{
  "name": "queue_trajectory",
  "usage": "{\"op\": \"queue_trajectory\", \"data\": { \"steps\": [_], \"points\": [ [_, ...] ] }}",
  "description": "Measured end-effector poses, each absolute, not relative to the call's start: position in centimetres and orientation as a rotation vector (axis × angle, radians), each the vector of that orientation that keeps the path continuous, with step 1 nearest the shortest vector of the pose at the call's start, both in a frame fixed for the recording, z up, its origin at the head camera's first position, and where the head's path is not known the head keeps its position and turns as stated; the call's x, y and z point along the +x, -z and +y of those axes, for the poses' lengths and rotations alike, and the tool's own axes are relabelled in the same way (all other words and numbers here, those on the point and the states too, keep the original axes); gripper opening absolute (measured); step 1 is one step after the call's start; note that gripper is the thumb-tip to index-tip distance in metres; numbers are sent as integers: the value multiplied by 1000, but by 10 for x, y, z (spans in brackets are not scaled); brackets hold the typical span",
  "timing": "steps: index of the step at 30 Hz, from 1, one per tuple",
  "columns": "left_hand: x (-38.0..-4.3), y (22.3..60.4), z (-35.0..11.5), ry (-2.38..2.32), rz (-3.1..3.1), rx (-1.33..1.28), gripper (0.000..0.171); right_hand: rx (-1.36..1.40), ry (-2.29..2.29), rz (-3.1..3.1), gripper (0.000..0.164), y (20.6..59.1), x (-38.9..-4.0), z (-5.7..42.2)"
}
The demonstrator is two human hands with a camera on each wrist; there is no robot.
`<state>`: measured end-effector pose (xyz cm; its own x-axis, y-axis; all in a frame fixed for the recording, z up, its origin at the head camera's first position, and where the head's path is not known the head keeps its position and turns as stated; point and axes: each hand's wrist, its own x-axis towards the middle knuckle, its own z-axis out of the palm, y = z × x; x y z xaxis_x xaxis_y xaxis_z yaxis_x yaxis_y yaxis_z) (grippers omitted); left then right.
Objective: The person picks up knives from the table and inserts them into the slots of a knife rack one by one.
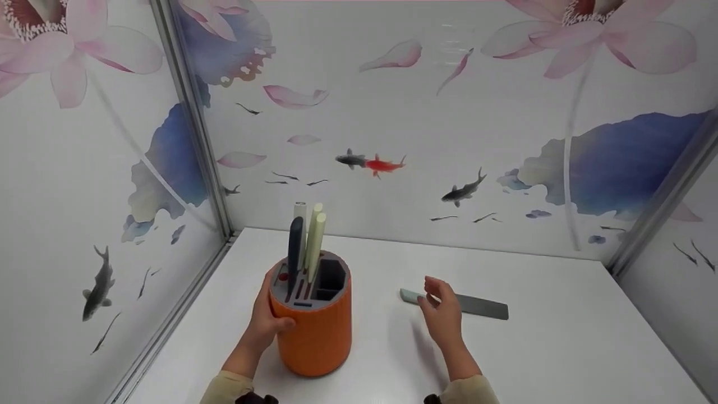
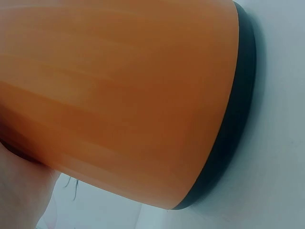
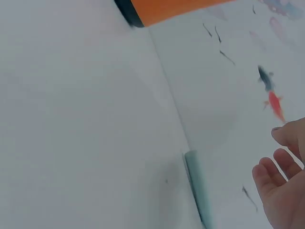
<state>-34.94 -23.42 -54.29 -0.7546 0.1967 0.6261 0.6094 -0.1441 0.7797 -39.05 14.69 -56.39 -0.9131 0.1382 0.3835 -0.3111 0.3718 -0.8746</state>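
An orange cylindrical knife block (image 1: 315,342) with a grey slotted top stands upright on the white table. My left hand (image 1: 265,317) grips its left side, thumb across the front; in the left wrist view the orange wall and dark base fill most of the picture. Several handles rise from the slots, a dark blue one (image 1: 294,247) and pale yellow ones (image 1: 317,241) among them. To the right lies a knife (image 1: 483,307) with a pale green handle and a flat grey blade. Over its handle end hovers my right hand (image 1: 443,314), fingers loosely bent, holding nothing.
The white table (image 1: 538,359) is walled on its left, back and right by white panels (image 1: 348,101) printed with lotus flowers and fish. Metal corner posts (image 1: 193,123) join the panels. An octagonal dark opening (image 1: 331,276) takes up the right of the block's top.
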Motion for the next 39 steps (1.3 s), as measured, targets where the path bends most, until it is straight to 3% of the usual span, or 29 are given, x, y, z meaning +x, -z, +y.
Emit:
{"op": "queue_trajectory", "data": {
  "steps": [7,14,30,39],
  "points": [
    [-349,541,-236,1968,-1844,-907,107,203,-1511,-2419,61,574,-404,163],
    [-350,541,-237,1967,-1837,-897,108,262,-1270,-2570,48,574,-409,171],
    [-347,545,-236,1977,-1838,-907,107,301,-1071,-2840,38,579,-407,170],
    [-348,543,-236,1957,-1838,-905,109,237,-899,-2870,41,568,-401,171]
  ]
}}
